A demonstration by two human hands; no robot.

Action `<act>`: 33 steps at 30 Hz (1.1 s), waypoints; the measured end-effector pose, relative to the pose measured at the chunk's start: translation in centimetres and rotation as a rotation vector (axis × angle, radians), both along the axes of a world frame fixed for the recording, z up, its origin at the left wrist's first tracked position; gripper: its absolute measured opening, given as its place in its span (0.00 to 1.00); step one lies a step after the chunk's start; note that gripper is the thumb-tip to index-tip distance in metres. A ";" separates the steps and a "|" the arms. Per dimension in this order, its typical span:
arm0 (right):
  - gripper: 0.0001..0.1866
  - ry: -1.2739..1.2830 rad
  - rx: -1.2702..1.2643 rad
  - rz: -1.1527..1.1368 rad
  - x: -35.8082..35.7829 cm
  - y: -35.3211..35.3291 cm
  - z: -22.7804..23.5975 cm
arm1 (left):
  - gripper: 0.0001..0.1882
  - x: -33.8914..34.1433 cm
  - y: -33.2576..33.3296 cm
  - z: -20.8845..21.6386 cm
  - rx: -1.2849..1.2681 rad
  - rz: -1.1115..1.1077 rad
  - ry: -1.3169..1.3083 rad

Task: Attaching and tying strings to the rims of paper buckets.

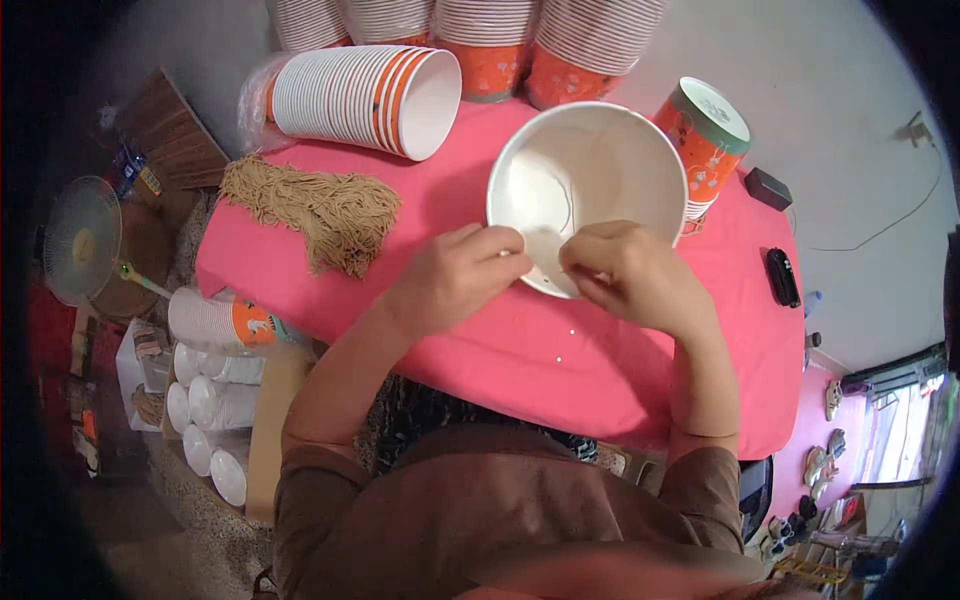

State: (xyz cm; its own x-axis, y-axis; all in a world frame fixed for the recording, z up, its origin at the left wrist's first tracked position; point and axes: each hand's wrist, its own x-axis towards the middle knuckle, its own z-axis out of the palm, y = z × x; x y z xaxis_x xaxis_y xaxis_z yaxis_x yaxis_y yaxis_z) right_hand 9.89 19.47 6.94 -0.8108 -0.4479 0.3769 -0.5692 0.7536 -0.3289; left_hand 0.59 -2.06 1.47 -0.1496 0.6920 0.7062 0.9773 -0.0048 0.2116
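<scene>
A large white paper bucket (628, 165) lies tilted with its open mouth toward me, at the middle of the pink-covered table. My left hand (460, 275) is closed at the near left part of its rim, thumb and fingers pinching the edge. My right hand (635, 275) reaches over the near rim, fingertips pinched together just inside the mouth. Whatever those fingertips hold is hidden or too small to name. Two tiny white bits (565, 345) lie on the pink cloth (500, 350) below the hands.
A bundle of tan cords (325, 215) lies at left. Behind it rests a sideways stack of paper buckets (370, 100); more stacks (485, 50) stand at the back. An upturned orange bucket stack (705, 140), black box (767, 188) and black device (783, 277) are right. A carton (275, 420) holds wrapped cups.
</scene>
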 end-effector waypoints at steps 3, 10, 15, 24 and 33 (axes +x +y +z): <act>0.08 0.005 0.009 0.021 0.3 -0.5 0.0 | 0.12 0.7 -0.4 -0.2 -0.033 0.063 0.183; 0.06 -0.002 0.026 0.052 0.5 -0.7 -0.1 | 0.12 0.9 -0.5 0.1 -0.020 0.051 0.272; 0.05 -0.005 0.042 0.047 0.6 -0.7 -0.1 | 0.12 1.1 -0.4 0.2 -0.028 0.054 0.262; 0.06 -0.018 0.055 0.062 0.5 -0.8 -0.2 | 0.11 1.1 -0.2 0.6 -0.038 0.038 0.263; 0.05 -0.079 -0.030 0.087 0.3 -0.7 0.1 | 0.11 1.0 0.2 0.7 0.017 0.022 0.209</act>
State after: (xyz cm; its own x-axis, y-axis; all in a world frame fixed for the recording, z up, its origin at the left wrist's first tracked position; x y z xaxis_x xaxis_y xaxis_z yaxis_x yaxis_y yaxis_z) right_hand 10.20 18.79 7.06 -0.7970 -0.5072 0.3280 -0.6035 0.6917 -0.3966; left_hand 1.58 -1.86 2.17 -0.0134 0.6777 0.7352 0.9999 0.0149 0.0045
